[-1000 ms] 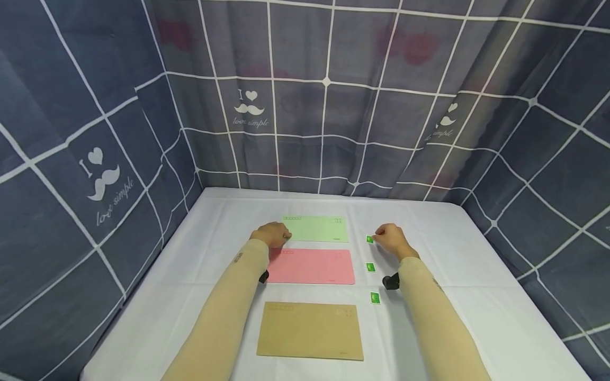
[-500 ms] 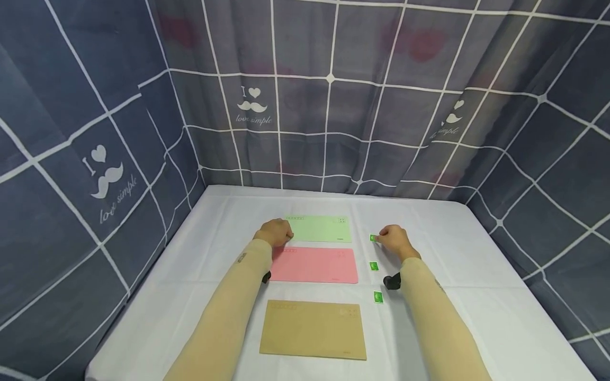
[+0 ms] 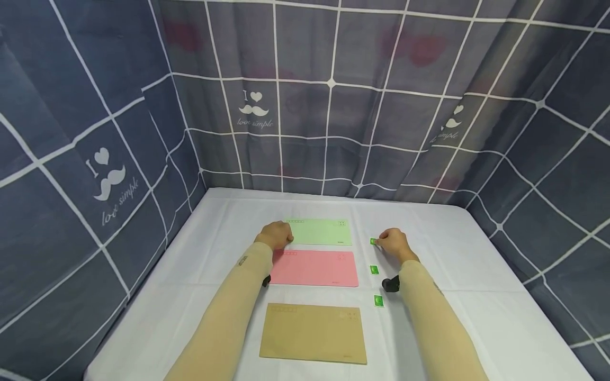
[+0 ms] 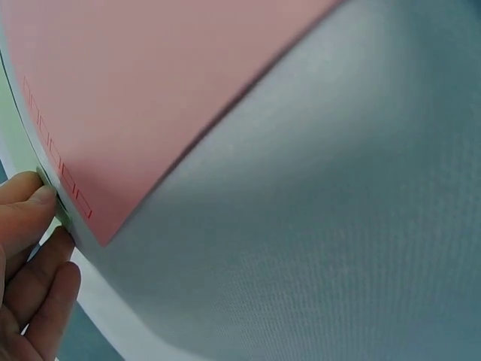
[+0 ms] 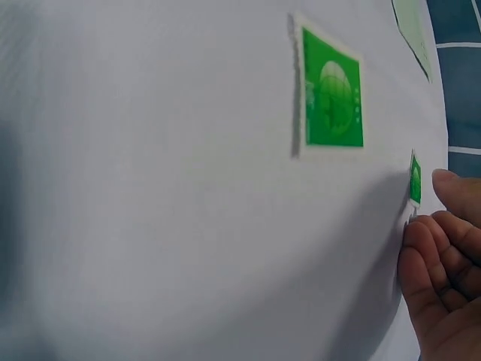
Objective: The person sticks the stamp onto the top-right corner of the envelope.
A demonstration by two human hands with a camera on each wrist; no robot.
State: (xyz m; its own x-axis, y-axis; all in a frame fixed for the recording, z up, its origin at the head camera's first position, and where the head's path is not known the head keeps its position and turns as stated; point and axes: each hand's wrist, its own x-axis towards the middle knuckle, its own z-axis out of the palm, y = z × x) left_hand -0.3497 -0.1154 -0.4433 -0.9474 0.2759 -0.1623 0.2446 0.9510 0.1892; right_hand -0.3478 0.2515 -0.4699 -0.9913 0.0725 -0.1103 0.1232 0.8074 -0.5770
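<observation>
The envelopes and stamps look like smooth paper, the tablecloth matt fabric.

A long, beige sleeve of smooth, plain-looking fabric covers the left arm to the wrist; a matching beige fabric sleeve covers the right. Each bears a small, dark printed marking near its cuff, too small to read. A rounded black device shows at the right wrist, a partly hidden black device at the left.

Pale-green envelope, printed side up, lying crosswise; small green stamp (face up) apart, off its right end.
</observation>
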